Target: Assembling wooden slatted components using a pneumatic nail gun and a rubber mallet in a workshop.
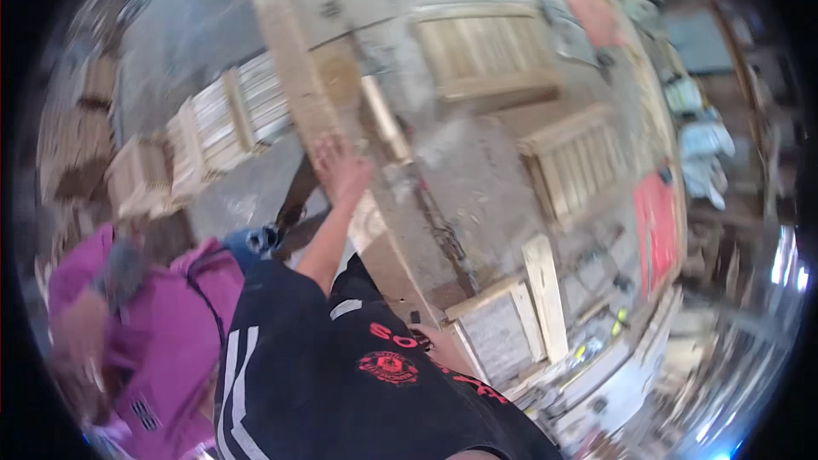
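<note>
My left hand (341,172) lies with its fingers spread on the wooden edge rail (294,60) of a workbench, gripping nothing. My right hand (445,351) is low beside the same rail, near the corner of a wooden frame (486,296). A small dark thing shows by its fingers, which are partly hidden and blurred, so its hold is unclear. Just past my left hand lies a short wood strip (386,119). A long, thin metal piece (443,230) stretches along the bench next to the rail.
Two slatted wooden panels (490,51) (584,162) lie on the grey bench top. Red patches (654,230) mark its far side. At left, a person in a purple shirt (175,324) stands close to me, near stacked slatted wood (213,123). Planks (733,366) are piled at lower right.
</note>
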